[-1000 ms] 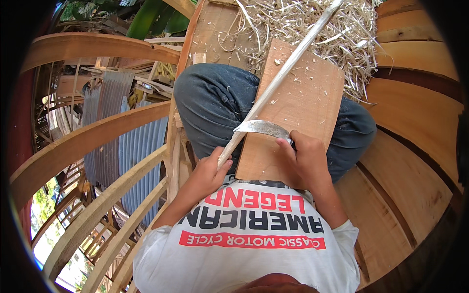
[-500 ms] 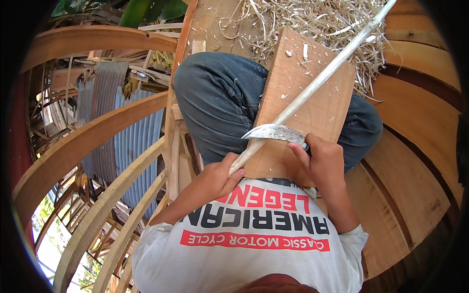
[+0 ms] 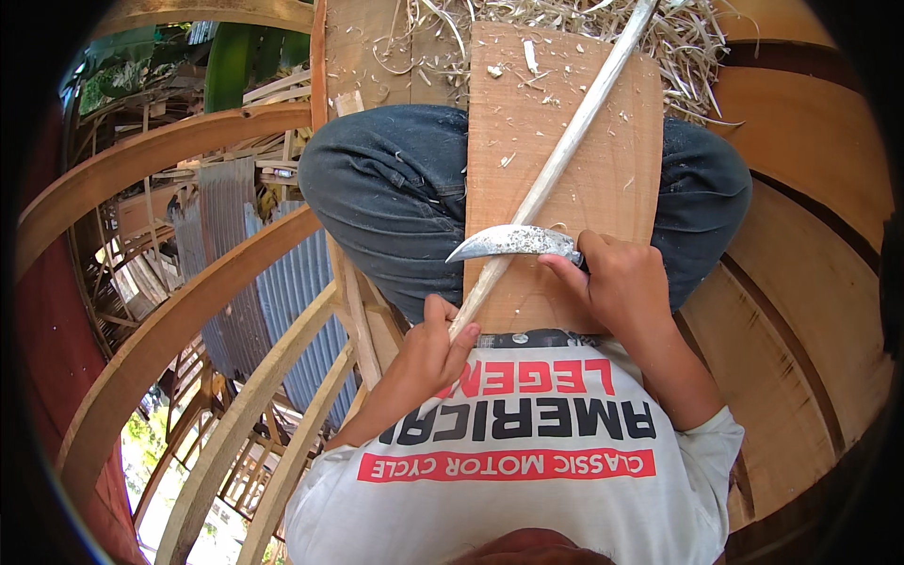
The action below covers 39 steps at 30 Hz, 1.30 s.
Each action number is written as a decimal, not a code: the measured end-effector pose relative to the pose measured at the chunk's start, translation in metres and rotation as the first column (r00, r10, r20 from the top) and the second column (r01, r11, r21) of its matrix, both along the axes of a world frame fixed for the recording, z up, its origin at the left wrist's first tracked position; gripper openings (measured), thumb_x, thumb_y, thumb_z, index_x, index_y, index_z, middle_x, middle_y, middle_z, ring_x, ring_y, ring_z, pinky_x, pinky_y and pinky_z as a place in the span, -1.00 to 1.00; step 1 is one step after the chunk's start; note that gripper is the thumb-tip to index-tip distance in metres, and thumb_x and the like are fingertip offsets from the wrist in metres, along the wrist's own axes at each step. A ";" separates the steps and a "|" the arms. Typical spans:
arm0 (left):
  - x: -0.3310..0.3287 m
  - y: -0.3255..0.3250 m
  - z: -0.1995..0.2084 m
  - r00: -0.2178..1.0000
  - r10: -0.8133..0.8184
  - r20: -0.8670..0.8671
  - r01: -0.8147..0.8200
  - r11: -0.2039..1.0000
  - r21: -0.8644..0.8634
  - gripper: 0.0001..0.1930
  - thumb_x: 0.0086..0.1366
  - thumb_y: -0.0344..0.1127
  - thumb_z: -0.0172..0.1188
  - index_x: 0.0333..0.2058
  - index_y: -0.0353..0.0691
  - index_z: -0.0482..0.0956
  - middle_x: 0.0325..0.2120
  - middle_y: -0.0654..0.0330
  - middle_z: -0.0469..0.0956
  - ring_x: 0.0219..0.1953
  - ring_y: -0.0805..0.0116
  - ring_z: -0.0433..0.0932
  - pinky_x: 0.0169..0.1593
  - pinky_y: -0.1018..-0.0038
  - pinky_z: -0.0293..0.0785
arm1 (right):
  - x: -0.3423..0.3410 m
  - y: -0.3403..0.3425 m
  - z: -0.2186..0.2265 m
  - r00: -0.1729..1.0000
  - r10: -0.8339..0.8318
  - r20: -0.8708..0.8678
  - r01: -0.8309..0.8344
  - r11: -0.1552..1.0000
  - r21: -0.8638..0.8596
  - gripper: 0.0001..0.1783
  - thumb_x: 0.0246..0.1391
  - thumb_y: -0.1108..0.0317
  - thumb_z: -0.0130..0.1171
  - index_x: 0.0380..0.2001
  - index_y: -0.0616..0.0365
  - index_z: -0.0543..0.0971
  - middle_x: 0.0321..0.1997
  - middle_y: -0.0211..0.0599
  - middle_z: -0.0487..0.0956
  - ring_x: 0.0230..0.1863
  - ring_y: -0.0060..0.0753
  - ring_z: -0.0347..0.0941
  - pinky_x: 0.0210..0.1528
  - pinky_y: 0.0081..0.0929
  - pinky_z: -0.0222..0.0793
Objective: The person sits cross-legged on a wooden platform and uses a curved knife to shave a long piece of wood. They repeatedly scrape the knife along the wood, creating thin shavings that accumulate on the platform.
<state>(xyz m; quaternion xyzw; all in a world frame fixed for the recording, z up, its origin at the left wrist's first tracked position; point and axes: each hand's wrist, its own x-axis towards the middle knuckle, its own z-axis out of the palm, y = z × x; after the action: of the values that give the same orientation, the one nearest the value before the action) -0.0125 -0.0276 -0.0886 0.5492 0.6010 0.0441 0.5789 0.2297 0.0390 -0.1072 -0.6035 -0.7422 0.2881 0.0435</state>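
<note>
My left hand (image 3: 428,353) is curled shut low by my belly, thumb up. My right hand (image 3: 621,282) is fisted, knuckles outward, forearm bent back toward my chest. Both hands sit over my lap.

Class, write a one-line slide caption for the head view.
Left hand steadies a pale stick on a lap board; right hand holds a curved blade across it.

Bright, even daylight fills the scene, strongest at the lower left of the frame where the greenery washes out. Shadows are soft. The centre is sharp; straight beams bow toward the rim, and a dark circular vignette cuts off every corner.
</note>
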 end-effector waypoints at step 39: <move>0.004 -0.010 0.002 0.992 0.046 -0.114 -0.047 0.999 -0.002 -0.69 0.38 -0.17 -0.01 -0.26 -0.33 0.18 -0.59 -0.11 0.38 -0.54 -0.02 0.46 -0.42 0.29 0.32 | 0.062 0.086 -0.048 0.928 -0.281 0.245 0.219 0.942 0.253 -0.23 0.06 -0.36 -0.05 -0.59 0.24 0.60 -0.63 0.00 0.54 -0.53 -0.01 0.54 -0.48 -0.19 0.44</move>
<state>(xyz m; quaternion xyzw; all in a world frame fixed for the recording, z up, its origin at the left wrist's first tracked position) -0.0086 -0.0373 -0.0869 0.5355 0.6458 0.0247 0.5436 0.2920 0.1247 -0.1552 -0.7194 -0.6848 0.1082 0.0427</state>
